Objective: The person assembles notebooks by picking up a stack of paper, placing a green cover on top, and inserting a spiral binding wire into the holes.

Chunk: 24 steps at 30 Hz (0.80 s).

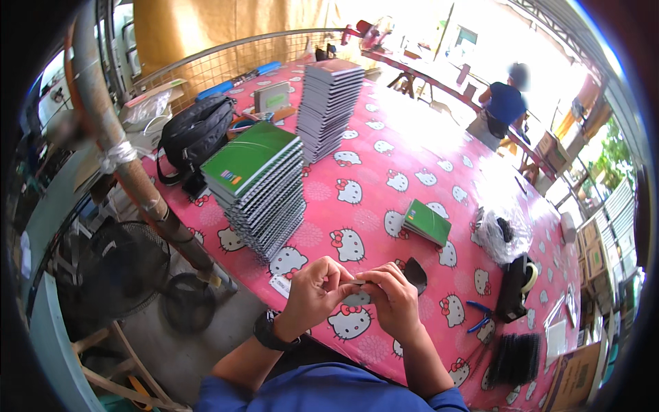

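Note:
Both hands meet above the near edge of the table, fingertips close together. My left hand (317,292), with a dark watch (270,331) on its wrist, is closed in a pinch. My right hand (392,300) also pinches. Between them is a small, thin, greyish piece (354,281), mostly covered by the fingers and too small to name. Beside the right hand lies a dark, rounded object (415,275). A white label-like piece (280,285) lies by the left hand. Ahead to the left rises a tall stack of green spiral notebooks (254,161).
Behind it stands another notebook stack (331,103), near a black bag (199,127). To the right are small green notebooks (427,222), clear plastic (504,237), a tape dispenser (513,292), blue-handled pliers (480,316) and black coils (515,360). A rusty pole (130,165) borders the left. A person (504,103) sits far off.

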Tool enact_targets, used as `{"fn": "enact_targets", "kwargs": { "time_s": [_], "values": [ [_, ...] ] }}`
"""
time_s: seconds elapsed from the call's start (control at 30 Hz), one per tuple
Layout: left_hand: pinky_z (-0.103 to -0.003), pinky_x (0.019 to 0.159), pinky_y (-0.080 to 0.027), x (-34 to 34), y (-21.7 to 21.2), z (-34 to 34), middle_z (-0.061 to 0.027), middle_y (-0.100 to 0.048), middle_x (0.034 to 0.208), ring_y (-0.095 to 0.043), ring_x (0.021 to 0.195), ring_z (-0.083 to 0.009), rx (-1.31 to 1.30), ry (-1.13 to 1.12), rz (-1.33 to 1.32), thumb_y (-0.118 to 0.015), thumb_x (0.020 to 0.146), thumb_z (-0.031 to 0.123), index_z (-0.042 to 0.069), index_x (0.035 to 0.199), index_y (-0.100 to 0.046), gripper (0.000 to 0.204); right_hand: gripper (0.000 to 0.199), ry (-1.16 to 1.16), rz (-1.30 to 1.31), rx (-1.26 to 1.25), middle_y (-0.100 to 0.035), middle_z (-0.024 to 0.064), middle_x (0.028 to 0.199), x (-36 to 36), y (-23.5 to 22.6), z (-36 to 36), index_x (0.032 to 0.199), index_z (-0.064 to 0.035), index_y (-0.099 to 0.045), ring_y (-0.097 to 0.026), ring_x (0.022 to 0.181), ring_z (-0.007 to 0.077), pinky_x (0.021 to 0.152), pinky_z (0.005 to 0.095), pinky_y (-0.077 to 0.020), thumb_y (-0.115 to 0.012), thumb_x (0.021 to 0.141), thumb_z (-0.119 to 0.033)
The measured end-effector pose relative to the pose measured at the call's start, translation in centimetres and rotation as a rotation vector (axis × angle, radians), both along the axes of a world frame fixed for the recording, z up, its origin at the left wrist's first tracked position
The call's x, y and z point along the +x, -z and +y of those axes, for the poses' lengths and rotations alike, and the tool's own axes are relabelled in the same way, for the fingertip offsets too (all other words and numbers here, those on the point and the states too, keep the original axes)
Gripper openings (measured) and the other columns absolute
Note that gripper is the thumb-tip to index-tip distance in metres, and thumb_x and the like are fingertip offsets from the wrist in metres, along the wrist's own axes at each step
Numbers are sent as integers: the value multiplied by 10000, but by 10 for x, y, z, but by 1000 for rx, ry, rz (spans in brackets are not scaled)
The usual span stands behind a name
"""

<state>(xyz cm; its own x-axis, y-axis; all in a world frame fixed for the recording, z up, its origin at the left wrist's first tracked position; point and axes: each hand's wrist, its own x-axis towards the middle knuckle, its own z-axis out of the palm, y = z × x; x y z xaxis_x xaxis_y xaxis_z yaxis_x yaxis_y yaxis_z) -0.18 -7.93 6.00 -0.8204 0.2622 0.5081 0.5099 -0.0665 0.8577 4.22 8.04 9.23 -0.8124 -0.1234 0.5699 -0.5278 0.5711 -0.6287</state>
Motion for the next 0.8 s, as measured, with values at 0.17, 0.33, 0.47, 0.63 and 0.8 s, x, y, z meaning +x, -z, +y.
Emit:
{"fn": "enact_targets", "kwargs": {
  "time_s": [0.17,0.33,0.47,0.63,0.8],
  "values": [
    [-267,644,-505,3,-15,-16,-82,-639,808,-618,692,-125,-48,-26,-30,-724,772,52,25,959,-494,299,148,-96,-4,0,-623,95,849,-16,-19,-8,911,-17,-616,-594,756,237,663,325,-482,-659,771,0],
    [-270,719,-492,1,-21,-49,-99,-600,919,-593,788,-105,-3,-32,-14,-718,800,149,13,1282,-372,609,69,-115,45,-461,-579,23,865,-56,-71,-26,938,22,-588,-524,749,72,641,204,-424,-574,876,-5],
    [-174,603,-405,-40,-76,-98,-10,-556,890,-504,711,-52,423,-137,-50,-679,828,125,30,1225,-468,460,118,-242,111,-599,-593,17,844,-120,-95,-59,1007,5,-589,-511,748,55,654,210,-428,-537,915,-45],
    [-242,667,-420,-128,-77,-124,-26,-581,822,-544,711,-117,-243,-911,696,-677,805,86,41,929,-641,136,137,116,483,-61,-606,110,814,-228,-45,-73,916,-11,-636,-577,708,169,611,283,-453,-605,850,-127],
    [-277,766,-436,-137,-51,-113,-67,-649,958,-579,831,-147,504,-476,57,-493,946,236,-22,965,-642,298,172,-30,196,-567,-566,90,806,-229,-27,-107,869,8,-593,-543,753,173,691,292,-435,-501,894,-135]
  ]
}}
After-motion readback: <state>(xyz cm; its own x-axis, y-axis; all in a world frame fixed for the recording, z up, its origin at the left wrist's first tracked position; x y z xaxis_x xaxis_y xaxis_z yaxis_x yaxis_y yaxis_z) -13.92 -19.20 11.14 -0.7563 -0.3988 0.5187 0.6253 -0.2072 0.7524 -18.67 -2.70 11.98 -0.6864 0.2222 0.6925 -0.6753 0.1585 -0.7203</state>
